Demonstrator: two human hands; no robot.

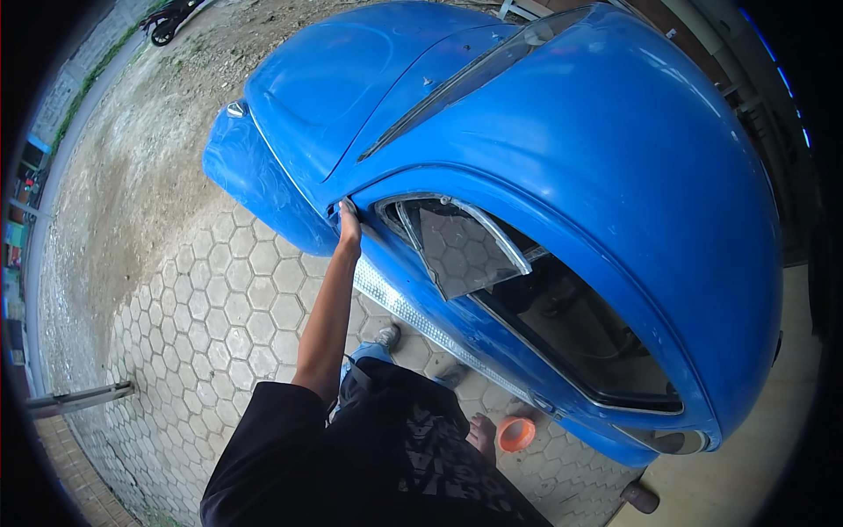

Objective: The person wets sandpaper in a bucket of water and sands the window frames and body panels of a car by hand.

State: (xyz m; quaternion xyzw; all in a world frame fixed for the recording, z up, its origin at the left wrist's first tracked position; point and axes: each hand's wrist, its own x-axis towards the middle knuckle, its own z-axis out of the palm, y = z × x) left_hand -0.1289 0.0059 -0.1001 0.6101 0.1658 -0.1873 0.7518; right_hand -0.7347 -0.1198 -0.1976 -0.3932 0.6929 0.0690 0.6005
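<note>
A blue rounded car stands in front of me, its paint streaked with pale smears on the front fender. My left arm is stretched out to it, and my left hand presses against the body beside the front edge of the door, behind that fender. Its fingers are mostly hidden, so whether anything lies under them cannot be told. Just right of this hand, a small vent window is swung outward from the door. My right hand hangs low beside my shirt, partly covered, near an orange bowl on the ground.
A ribbed metallic running board runs along the car's lower side, close to my shoes. Hexagonal paving lies underfoot, giving way to bare dirt. A metal bar sticks in at left. Far off stands a motorcycle.
</note>
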